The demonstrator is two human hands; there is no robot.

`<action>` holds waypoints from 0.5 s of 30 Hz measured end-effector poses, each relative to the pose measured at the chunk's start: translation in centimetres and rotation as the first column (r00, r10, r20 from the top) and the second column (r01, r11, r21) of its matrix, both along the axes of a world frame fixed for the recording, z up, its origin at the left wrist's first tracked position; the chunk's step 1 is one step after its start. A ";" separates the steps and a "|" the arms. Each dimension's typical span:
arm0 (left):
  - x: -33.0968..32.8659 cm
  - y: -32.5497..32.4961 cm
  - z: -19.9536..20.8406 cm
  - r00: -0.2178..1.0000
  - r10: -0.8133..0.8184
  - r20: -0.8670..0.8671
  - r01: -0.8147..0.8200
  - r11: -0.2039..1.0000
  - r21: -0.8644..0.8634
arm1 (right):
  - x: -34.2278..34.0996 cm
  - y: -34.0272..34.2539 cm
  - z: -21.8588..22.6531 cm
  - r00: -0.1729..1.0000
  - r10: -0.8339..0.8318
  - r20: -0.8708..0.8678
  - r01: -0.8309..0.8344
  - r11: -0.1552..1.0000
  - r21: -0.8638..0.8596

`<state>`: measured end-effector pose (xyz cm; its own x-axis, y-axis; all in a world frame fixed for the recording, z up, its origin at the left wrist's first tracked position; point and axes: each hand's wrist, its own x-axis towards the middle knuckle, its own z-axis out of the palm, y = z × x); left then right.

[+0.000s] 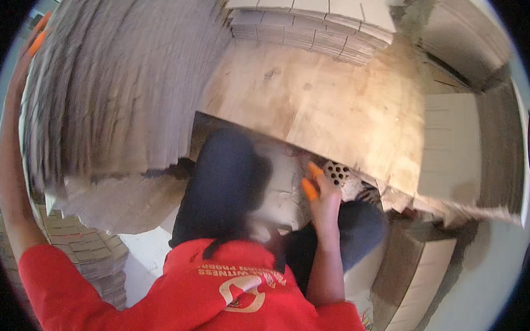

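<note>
At the upper left, my left hand [35,41] lies along the outer edge of a tall stack of grey-brown cardboard sheets [123,83]. Orange covers show on its fingers, which look stretched out; part of the hand is hidden by the stack. My left arm passes down the stack's outer side. Below the front edge of a plywood board [309,97], my right hand [323,198] is over my bent leg. Its fingers, two with orange covers, are apart with nothing seen in them. Just beside them is a pale piece with round dark holes [337,172].
Slotted cardboard pieces [324,27] are stacked at the board's far side. More cardboard stands at the right [450,147] and upper right [470,26]. A cardboard block [412,277] sits at the lower right, and piled pieces [90,252] at the lower left.
</note>
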<state>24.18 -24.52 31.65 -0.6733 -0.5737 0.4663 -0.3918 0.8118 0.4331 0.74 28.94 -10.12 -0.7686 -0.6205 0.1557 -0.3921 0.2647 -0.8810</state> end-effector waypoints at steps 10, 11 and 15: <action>-2.0 -0.2 -2.8 0.926 0.264 0.269 -0.294 0.952 0.078 | -4.2 -1.4 -2.5 0.868 0.089 0.489 -0.322 0.851 0.416; -2.3 -0.1 -2.7 0.916 0.277 0.291 -0.314 0.945 0.088 | -4.3 -1.3 -3.0 0.874 0.074 0.480 -0.316 0.837 0.446; -0.6 0.0 -1.6 0.888 0.317 0.334 -0.382 0.912 0.150 | -5.0 -3.2 -2.3 0.861 0.212 0.462 -0.424 0.800 0.425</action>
